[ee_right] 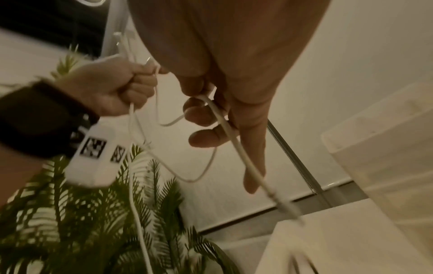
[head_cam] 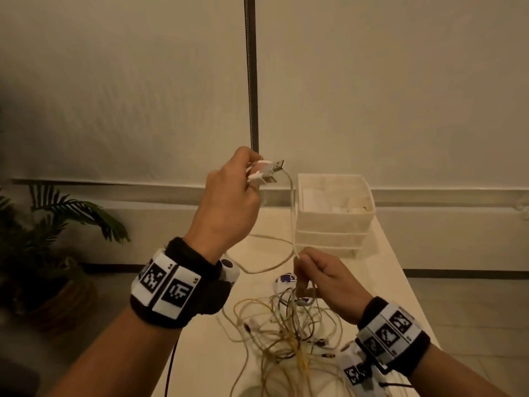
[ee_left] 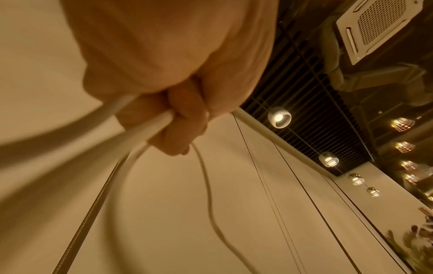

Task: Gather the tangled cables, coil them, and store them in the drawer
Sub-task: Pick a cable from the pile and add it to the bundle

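My left hand point(head_cam: 252, 174) is raised above the table and grips the white USB cable point(head_cam: 292, 213) just behind its two plugs point(head_cam: 270, 170). From there the cable hangs down to my right hand point(head_cam: 300, 263), which pinches it lower, just above the tangle. The left wrist view shows fingers point(ee_left: 180, 120) curled round the white cable point(ee_left: 138, 128). In the right wrist view the cable point(ee_right: 228, 126) runs between thumb and fingers point(ee_right: 206, 138). A tangle of thin pale and yellow cables point(head_cam: 286, 336) lies on the table point(head_cam: 392, 282). The white drawer unit point(head_cam: 335, 222) stands behind with its top drawer open.
A potted palm point(head_cam: 60, 224) stands on the floor to the left of the table. A dark pole point(head_cam: 251, 81) rises behind the table. Small white round items point(head_cam: 284, 282) lie between the tangle and the drawers. The table's right edge runs close to my right wrist.
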Motion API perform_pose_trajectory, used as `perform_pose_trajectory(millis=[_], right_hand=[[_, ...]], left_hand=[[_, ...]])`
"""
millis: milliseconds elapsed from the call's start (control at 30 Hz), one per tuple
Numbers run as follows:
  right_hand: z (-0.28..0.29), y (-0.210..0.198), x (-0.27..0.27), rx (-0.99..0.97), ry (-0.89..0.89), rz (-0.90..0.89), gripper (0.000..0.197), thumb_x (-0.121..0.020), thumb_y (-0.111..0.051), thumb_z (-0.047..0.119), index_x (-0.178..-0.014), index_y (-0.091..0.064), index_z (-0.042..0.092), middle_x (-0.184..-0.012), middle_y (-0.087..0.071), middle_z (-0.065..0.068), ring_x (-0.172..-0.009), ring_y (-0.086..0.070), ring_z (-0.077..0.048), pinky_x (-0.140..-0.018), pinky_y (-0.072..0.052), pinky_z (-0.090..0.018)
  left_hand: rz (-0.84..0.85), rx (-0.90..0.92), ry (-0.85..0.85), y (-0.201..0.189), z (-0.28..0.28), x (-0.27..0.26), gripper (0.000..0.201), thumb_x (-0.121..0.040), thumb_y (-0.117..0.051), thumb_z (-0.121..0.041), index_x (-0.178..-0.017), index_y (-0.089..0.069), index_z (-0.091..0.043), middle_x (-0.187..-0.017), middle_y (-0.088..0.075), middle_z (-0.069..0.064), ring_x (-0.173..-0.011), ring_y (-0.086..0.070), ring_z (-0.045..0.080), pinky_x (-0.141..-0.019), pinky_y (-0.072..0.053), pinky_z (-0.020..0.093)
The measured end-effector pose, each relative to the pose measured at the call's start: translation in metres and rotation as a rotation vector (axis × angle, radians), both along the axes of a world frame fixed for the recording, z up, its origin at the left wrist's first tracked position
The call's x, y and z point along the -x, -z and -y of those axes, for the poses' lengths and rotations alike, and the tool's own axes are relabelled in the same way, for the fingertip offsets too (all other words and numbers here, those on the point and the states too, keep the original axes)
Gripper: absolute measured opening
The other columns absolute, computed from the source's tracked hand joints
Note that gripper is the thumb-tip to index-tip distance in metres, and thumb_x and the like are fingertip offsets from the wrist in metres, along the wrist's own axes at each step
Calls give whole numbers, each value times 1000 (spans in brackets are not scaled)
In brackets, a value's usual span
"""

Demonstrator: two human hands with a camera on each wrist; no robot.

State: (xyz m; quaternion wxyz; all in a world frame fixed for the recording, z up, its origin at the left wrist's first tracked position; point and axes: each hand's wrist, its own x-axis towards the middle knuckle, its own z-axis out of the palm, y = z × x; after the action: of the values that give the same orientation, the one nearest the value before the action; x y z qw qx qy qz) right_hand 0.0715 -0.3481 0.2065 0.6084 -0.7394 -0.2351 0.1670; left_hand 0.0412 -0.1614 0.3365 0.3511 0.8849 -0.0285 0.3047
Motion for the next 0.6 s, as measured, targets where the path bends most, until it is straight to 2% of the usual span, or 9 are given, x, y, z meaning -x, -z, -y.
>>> perform_pose_trajectory(millis=[33, 100, 167, 200, 300, 400, 467, 500, 600], right_hand=[[0, -5, -2, -63, 21, -44, 32, -100, -42, 31, -79, -54, 10, -64, -52, -4, -62, -55, -21, -71, -52, -50], [0, -18, -4, -172, 58, -64, 31, -95, -44, 35, -79, -54, 10, -59, -46, -2, -56, -50, -19, -72, -54, -51], [1, -30, -4, -198, 68, -7, 31, -92, -44, 37, -80, -53, 9, -55, -39, -5, -48, -41, -19, -59, -54, -47], [1, -34, -4, -201, 65, 10, 32, -93, -43, 36, -81, -52, 8, -55, -35, -7, -45, -35, -19, -50, -48, -40], [2, -44, 2, -260, 38, -44, 32, -95, -41, 36, -79, -52, 11, -53, -29, -7, -43, -21, -14, -42, -24, -23], [2, -56, 9, -349, -14, -154, 37, -99, -37, 33, -68, -53, 21, -54, -24, -2, -43, -17, -10, -43, -16, -19], [3, -61, 13, -398, -55, -247, 38, -100, -36, 33, -70, -56, 19, -54, -24, -2, -41, -17, -10, -42, -16, -17], [4, -62, 13, -414, -74, -279, 35, -98, -38, 35, -76, -58, 16, -55, -24, -4, -41, -18, -11, -41, -18, -17], [10, -55, 17, -394, -112, -254, 31, -98, -45, 35, -93, -60, 8, -56, -35, -8, -40, -25, -16, -40, -31, -21]], left_hand=[[2, 26, -6, 3, 3, 2, 30, -98, -46, -5, -121, -56, -22, -92, -62, -15, -83, -58, 6, -60, -38, 3], [51, 67, 9, 5, 8, 8, 56, -99, -48, -2, -148, -37, -26, -102, -60, -12, -95, -60, 7, -66, -37, -5], [75, -8, 75, 8, 10, 10, 73, -96, -51, 2, -154, -24, -32, -102, -62, -10, -95, -61, -3, -71, -37, -7], [42, -81, 144, 9, 10, 9, 75, -93, -50, 4, -153, -27, -34, -103, -66, -9, -89, -61, -5, -73, -37, -7], [-150, -277, 370, 18, 15, 5, 71, -87, -46, 8, -144, -46, -35, -99, -67, -11, -79, -53, -10, -73, -35, -3], [-218, -298, 412, 29, 23, 3, 52, -88, -47, 5, -127, -60, -27, -93, -69, -12, -75, -53, 1, -67, -41, 14], [-192, -256, 417, 33, 21, 2, 28, -90, -50, 3, -97, -64, -20, -80, -68, -12, -68, -52, 6, -61, -38, 21], [-166, -233, 398, 32, 17, 1, 25, -91, -51, 2, -85, -59, -20, -71, -63, -13, -64, -51, 6, -58, -35, 21], [-77, -130, 302, 27, 3, -1, 33, -94, -51, 2, -73, -48, -23, -59, -50, -17, -57, -44, 2, -52, -29, 17]])
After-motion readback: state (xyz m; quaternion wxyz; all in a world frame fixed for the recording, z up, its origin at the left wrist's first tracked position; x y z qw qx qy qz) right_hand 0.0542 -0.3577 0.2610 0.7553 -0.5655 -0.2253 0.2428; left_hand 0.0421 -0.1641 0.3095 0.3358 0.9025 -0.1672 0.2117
